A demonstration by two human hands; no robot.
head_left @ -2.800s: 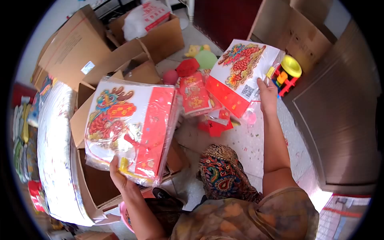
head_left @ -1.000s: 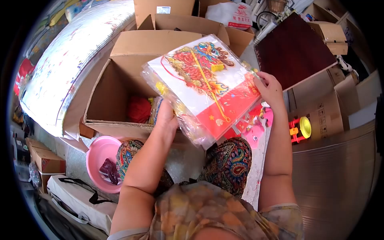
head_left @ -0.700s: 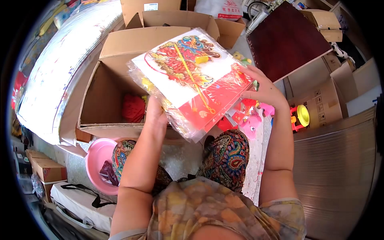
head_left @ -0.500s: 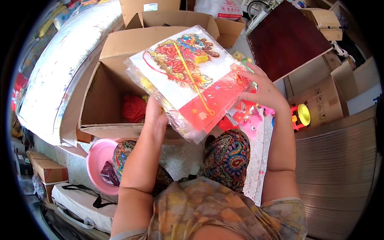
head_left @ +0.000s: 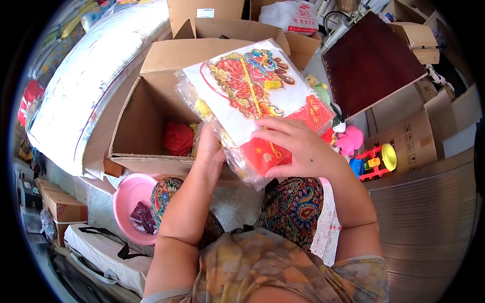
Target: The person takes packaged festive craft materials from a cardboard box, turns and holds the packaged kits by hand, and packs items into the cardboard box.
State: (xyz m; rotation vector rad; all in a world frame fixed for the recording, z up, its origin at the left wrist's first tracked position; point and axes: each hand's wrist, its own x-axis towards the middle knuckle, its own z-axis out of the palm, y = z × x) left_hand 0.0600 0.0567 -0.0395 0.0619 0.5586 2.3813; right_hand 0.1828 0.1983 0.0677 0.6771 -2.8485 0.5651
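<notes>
We hold the plastic-wrapped dragon packets (head_left: 241, 96), probably light, bendy and slippery, near the open box (head_left: 146, 162), left hand (head_left: 209, 146) clasping their edge, the surer grip, right hand (head_left: 300, 149) on top, fingers spread.

A plastic-wrapped stack of white-and-red dragon prints (head_left: 237, 103) sits aslant in mid-air, printed side up

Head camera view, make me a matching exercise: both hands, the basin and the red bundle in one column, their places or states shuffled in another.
1. Left hand
2. Right hand
3. Pink basin
4. Red bundle

A. Inside the open cardboard box
B. Fingers spread on top of the dragon-print packets
C. At the packets' left edge
D. Has a dark purple item in it

Pairs: 1-C, 2-B, 3-D, 4-A
</notes>
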